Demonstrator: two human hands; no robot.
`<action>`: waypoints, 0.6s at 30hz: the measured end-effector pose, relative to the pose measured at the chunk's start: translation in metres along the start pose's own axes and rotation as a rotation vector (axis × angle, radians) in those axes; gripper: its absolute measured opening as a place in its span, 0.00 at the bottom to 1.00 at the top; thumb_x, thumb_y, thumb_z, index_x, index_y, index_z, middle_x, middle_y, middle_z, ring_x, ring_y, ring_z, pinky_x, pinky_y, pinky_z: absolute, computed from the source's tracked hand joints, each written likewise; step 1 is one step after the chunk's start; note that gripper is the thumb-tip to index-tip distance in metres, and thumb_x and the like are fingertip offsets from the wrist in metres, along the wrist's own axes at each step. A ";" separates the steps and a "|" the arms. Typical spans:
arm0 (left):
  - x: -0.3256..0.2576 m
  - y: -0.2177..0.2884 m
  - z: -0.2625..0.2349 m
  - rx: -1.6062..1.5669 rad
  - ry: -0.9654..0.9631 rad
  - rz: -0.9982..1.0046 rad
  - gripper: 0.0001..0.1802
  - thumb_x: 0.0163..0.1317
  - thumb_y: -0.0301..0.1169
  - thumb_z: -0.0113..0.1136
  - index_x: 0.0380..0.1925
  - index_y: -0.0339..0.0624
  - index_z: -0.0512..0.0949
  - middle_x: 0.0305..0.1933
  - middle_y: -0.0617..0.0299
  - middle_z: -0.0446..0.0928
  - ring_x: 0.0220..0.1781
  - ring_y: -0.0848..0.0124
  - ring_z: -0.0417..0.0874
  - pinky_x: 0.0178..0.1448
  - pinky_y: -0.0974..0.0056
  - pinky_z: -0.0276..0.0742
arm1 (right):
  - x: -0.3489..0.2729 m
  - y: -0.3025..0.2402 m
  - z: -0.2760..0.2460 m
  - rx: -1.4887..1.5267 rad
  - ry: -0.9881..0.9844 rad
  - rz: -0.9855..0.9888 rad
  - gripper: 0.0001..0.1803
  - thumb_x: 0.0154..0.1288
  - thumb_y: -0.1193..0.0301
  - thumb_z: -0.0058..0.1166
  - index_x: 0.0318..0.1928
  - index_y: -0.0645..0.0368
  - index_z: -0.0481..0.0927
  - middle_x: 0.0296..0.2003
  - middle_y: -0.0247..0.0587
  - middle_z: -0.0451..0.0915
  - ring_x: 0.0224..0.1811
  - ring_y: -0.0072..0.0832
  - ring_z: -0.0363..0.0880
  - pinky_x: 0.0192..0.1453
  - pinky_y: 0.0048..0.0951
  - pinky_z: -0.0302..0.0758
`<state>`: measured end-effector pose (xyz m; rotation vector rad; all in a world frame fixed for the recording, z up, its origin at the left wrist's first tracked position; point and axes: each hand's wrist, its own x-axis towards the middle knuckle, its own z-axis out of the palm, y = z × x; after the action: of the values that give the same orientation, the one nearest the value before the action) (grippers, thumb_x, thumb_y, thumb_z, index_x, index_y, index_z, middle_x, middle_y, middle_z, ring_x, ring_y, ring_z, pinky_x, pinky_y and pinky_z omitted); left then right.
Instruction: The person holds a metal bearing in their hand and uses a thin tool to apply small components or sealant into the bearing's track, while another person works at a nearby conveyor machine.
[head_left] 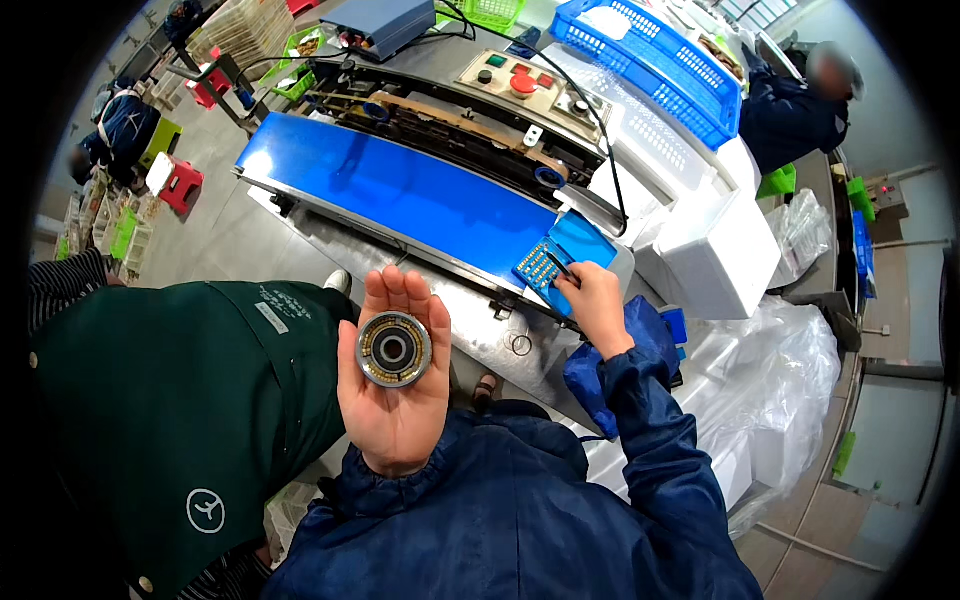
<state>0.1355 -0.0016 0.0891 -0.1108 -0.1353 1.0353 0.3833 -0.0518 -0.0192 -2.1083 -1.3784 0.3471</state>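
A round metal bearing point(393, 349), its grey outer rim enclosing a ring of brass-coloured pieces and a dark central bore, lies face up on the left hand point(397, 425), which is held out flat, palm upward, with fingers extended and not curled around it. The right hand point(596, 306) pinches a slim dark pen-shaped tool point(560, 266) over an open blue case point(582, 237) with rows of small gold-coloured bits point(536, 262); whether the tip touches any of them is too small to tell. The case sits at the right end of the blue conveyor belt point(380, 190), near the right hand and apart from the bearing. The bearing looks stiff and dense, probably heavy for its size, and its smooth metal rim could be slippery if oiled. Lying loose, it could slide off a tilted palm, so the outer rim seems the safest place to grip, with thumb and fingers on opposite sides, clear of the brass-coloured ring, whose pieces may be loose. The tool seems light and rigid, best taken by its shaft as here. The bits look tiny and easily scattered; the case, likely light plastic, is better steadied by its edges.
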 end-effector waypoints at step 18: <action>0.004 0.010 -0.005 0.016 -0.031 0.027 0.23 0.73 0.38 0.33 0.64 0.40 0.57 0.67 0.57 0.60 0.73 0.64 0.53 0.77 0.54 0.45 | 0.013 -0.010 0.011 -0.445 -0.122 -0.107 0.07 0.54 0.68 0.57 0.28 0.59 0.77 0.27 0.43 0.76 0.34 0.41 0.78 0.37 0.40 0.74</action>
<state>0.1299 0.0065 0.0826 -0.0823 -0.1542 1.0647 0.3757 -0.0337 -0.0200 -2.3813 -1.7637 0.1336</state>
